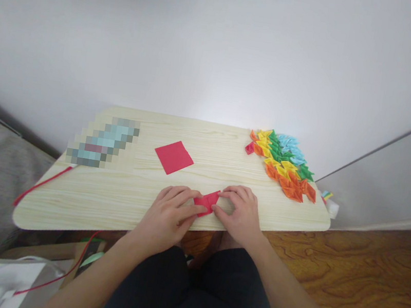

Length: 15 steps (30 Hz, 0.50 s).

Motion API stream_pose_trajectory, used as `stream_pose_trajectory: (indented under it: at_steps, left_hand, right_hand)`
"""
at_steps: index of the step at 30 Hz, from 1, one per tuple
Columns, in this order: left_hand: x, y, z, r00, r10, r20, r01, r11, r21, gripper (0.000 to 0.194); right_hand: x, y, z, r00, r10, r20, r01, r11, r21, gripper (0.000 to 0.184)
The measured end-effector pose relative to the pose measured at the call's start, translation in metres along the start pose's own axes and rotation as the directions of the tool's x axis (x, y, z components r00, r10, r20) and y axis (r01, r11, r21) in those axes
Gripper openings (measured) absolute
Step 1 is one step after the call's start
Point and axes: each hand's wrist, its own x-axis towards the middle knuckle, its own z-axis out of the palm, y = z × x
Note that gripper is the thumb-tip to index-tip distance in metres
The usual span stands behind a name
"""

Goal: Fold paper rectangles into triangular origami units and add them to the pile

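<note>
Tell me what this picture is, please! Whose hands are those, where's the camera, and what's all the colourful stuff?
There's no robot here, just a person. The one picture comes from a camera on their head, looking down. Their left hand and right hand hold a small folded red paper between them, near the edge of the table. Behind it lies a red square. Over to the right are lots of folded shapes in orange, yellow, green and light blue, with a little red one beside them. The thing on the left is blurred into blocks, so I can't tell what it is.

Wood-grain table (103, 205), red paper square (174, 158), colourful folded papers (289, 166), pixelated object (108, 141)
</note>
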Motion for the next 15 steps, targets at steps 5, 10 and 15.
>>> stream_pose_trajectory:
  at_steps: [5,10,15]
  left_hand:
    - [0.001,-0.002,0.001,0.999,0.034,0.026,-0.034,0.999,-0.009,0.027]
    - [0.004,-0.001,0.001,1.000,0.004,0.013,-0.004,1.000,-0.021,0.020]
    - [0.011,0.001,0.003,0.998,-0.065,0.025,0.066,0.997,-0.044,0.017]
  right_hand:
    - [0.001,-0.005,-0.002,1.000,-0.003,0.009,0.003,1.000,-0.006,0.027]
    - [0.003,-0.011,-0.001,0.998,-0.043,0.055,0.041,0.999,0.025,0.010]
    - [0.003,-0.010,0.000,0.995,-0.057,0.082,0.053,0.997,0.057,0.007]
